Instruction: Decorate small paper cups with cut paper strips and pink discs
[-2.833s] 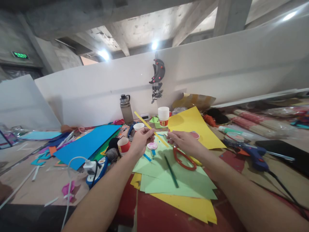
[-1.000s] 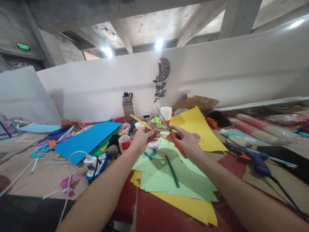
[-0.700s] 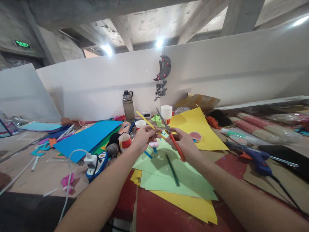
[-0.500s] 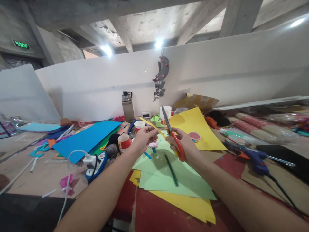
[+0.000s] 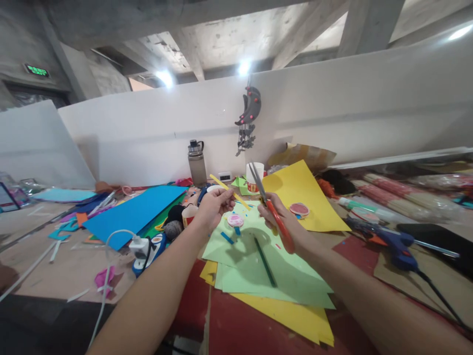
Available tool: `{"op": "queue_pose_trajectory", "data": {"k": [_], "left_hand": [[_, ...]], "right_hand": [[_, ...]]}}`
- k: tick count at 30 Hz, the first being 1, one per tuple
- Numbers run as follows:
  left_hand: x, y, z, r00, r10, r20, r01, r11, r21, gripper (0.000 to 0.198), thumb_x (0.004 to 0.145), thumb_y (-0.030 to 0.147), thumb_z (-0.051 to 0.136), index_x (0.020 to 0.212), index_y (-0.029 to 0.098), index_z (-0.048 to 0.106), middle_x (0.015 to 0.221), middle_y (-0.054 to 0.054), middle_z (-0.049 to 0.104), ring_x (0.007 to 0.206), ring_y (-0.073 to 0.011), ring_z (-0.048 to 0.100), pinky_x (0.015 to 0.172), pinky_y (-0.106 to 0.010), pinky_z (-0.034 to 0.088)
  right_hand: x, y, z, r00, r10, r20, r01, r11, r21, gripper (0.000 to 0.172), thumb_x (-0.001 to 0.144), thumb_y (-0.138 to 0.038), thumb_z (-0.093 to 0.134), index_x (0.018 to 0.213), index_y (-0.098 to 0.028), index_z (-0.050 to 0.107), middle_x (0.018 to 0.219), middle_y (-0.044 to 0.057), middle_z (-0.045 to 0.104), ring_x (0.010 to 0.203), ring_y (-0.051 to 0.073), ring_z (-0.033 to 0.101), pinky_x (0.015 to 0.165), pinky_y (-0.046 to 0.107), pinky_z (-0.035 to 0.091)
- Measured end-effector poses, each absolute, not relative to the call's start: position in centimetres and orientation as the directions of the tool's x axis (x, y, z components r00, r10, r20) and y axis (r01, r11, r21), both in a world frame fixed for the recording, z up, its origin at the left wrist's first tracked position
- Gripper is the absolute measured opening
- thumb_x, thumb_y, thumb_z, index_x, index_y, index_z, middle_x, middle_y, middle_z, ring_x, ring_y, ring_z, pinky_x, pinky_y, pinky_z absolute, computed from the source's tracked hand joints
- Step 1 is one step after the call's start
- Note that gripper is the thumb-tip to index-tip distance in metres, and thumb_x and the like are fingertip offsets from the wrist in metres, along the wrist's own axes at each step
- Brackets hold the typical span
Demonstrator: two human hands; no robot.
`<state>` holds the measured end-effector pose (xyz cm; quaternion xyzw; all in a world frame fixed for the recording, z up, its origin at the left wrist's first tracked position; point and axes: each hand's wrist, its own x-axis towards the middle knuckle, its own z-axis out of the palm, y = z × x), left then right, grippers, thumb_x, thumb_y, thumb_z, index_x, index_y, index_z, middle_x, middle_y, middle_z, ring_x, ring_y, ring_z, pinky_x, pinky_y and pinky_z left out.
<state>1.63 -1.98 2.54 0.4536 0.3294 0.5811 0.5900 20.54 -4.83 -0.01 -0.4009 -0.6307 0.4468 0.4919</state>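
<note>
My left hand (image 5: 217,206) pinches a narrow yellow paper strip (image 5: 241,200), which slants down to the right past the fingertips. In my right hand (image 5: 280,220) are scissors (image 5: 278,222) with orange-red handles, blades pointing up and slightly parted, to the right of the strip. Beneath both hands lie light green paper sheets (image 5: 240,268). On them are a dark green pencil-like stick (image 5: 264,262), a round pink-and-white piece (image 5: 235,220) with a blue tab, and a small blue strip (image 5: 226,238).
Yellow paper (image 5: 314,202) with a round pink piece (image 5: 299,210) lies right. A blue glue gun (image 5: 401,251) is farther right. Left are blue card (image 5: 135,212), a power strip (image 5: 157,246), and paper cups (image 5: 189,215). A bottle (image 5: 197,165) stands behind.
My left hand has moved slightly left and down with the strip. The scissors have moved a little right, away from the strip, and their blades have parted.
</note>
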Motion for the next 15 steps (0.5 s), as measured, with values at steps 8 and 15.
{"op": "queue_pose_trajectory", "data": {"k": [8, 15], "left_hand": [[-0.6, -1.1, 3.4, 0.001, 0.99, 0.141, -0.455, -0.126, 0.882, 0.018, 0.068, 0.022, 0.074, 0.076, 0.012, 0.063, 0.067, -0.003, 0.066, 0.057, -0.0109, 0.061, 0.052, -0.02, 0.048], [-0.8, -1.1, 3.7, -0.05, 0.995, 0.084, -0.427, -0.097, 0.899, 0.013, 0.073, 0.02, 0.069, 0.081, 0.01, 0.064, 0.085, -0.011, 0.072, 0.073, -0.0164, 0.068, 0.06, -0.025, 0.055]], "right_hand": [[21.9, -6.3, 1.7, -0.401, 0.902, 0.158, 0.195, 0.253, -0.948, 0.038, 0.077, -0.058, 0.058, 0.081, -0.022, 0.051, 0.06, -0.004, 0.048, 0.048, 0.01, 0.045, 0.042, 0.022, 0.038], [21.9, -5.7, 1.2, -0.416, 0.907, 0.069, 0.238, 0.182, -0.954, 0.034, 0.068, -0.051, 0.071, 0.084, -0.023, 0.062, 0.051, -0.004, 0.049, 0.039, 0.01, 0.043, 0.036, 0.023, 0.034]]}}
